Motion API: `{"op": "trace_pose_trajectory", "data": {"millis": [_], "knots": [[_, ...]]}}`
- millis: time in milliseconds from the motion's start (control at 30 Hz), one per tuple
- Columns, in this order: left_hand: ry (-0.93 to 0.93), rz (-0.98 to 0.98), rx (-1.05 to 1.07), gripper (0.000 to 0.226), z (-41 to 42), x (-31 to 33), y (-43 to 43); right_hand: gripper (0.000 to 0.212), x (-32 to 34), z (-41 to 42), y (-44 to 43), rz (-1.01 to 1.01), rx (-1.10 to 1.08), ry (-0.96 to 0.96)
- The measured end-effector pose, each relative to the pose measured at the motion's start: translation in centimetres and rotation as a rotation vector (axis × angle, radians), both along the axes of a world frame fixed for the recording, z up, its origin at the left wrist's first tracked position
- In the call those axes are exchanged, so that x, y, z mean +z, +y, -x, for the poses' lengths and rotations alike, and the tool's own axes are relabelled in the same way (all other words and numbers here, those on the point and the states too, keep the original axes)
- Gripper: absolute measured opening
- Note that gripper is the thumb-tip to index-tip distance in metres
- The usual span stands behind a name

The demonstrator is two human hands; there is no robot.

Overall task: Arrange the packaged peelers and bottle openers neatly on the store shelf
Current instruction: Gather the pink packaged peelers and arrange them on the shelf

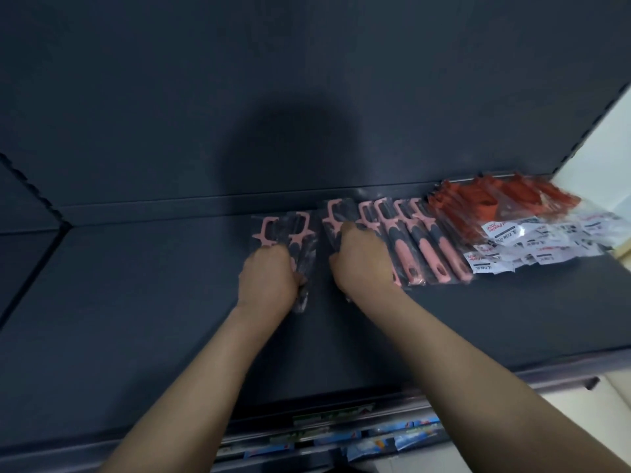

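Note:
Pink-and-grey packaged peelers lie on the dark shelf (136, 302) near its back wall. My left hand (268, 278) grips two of them (293, 233), set apart to the left. Just to the right, my right hand (363, 264) rests with fingers curled on the nearest peeler (333, 216) of a row. The rest of that row (426, 244) fans out to the right, handles pointing toward me. Beyond it, at the far right, sits a heap of red tools in clear packets with white labels (519, 216).
The shelf's back panel (307, 97) rises right behind the goods. A toothed upright (24, 186) bounds the shelf at the left. Below the front lip (512, 373), blue and green packets (375, 435) show on a lower level. A pale wall (601, 151) stands at the right.

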State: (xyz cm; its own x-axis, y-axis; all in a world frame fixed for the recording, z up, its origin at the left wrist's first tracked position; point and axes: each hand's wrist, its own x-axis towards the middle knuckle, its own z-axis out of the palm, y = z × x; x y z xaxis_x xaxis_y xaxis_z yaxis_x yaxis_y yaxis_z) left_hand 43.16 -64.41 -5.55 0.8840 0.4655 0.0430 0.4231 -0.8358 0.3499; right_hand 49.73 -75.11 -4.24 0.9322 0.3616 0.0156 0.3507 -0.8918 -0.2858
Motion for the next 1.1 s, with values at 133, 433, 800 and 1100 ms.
{"op": "trace_pose_trajectory", "data": {"millis": [133,433,800,1100], "knots": [[0.035,-0.038,0.019,0.015,-0.3,0.3,0.0,0.028,-0.1,-0.8,-0.7,0.045,-0.063,0.013],[-0.102,0.06,0.09,0.02,-0.3,1.8,-0.4,0.026,-0.7,-1.8,-1.3,0.074,-0.014,-0.005],[-0.096,0.366,0.074,0.011,-3.0,1.2,-2.3,0.027,0.1,-3.4,-4.1,-0.054,0.014,-0.121],[-0.038,0.17,-0.002,0.022,-3.6,-0.1,-2.5,0.026,-0.1,-2.7,-4.3,-0.091,0.216,-0.096]]}}
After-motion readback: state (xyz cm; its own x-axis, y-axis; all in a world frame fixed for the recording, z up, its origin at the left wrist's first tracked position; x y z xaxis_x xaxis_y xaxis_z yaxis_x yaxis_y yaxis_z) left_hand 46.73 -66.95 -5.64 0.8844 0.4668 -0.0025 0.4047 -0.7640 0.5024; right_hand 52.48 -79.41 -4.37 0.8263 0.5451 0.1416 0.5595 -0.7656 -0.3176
